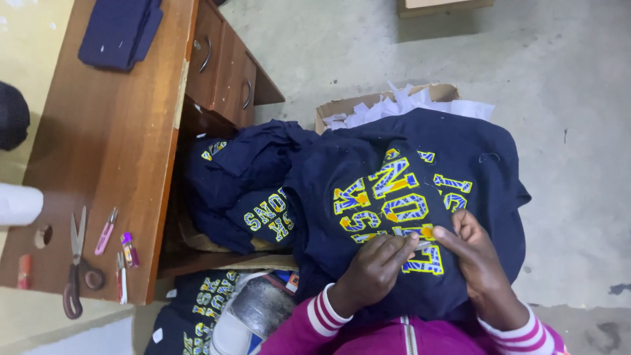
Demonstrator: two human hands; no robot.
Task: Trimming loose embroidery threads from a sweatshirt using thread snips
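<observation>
A navy garment (473, 164) with yellow and blue patterned letters lies across my lap. My left hand (371, 273) rests on it with the fingers closed around what looks like a small metal tool (422, 246), its tip at the lettering. My right hand (478, 260) pinches the fabric at a yellow letter edge (428, 231), right beside the tool tip. Both wrists wear magenta sleeves with white stripes.
A wooden desk (125, 151) with drawers (223, 66) stands to my left. On it lie large scissors (75, 269), pink snips (105, 231), a small purple-capped bottle (129, 250) and folded dark cloth (121, 29). More navy garments (243, 177) pile beside it. A cardboard box of white scraps (394, 102) stands behind.
</observation>
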